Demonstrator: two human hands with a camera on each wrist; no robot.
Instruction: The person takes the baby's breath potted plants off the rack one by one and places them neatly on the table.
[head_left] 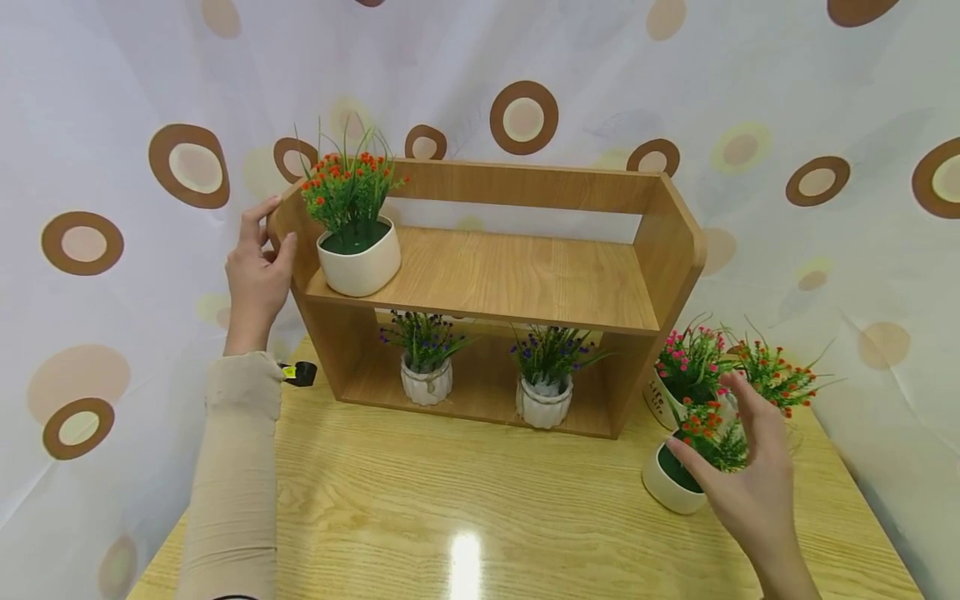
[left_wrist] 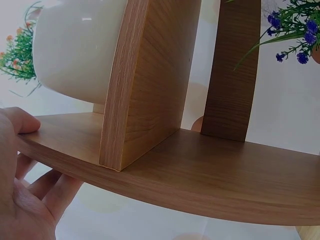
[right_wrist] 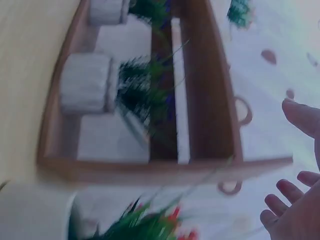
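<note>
My left hand holds the left side panel of a two-tier wooden shelf. In the left wrist view, the thumb lies on the panel's inner face and the fingers are behind its outer face. On the upper tier, beside that hand, stands a white pot with orange-red flowers. My right hand hovers over the potted plants at the right, thumb and fingers spread, holding nothing. Nearest it is a small white pot with orange-red flowers, partly behind the thumb.
Two white pots with purple-blue flowers, one at left and one at right, stand on the lower tier. Right of the shelf are a pink-flowered pot and another orange-red plant. A black object lies left of the shelf.
</note>
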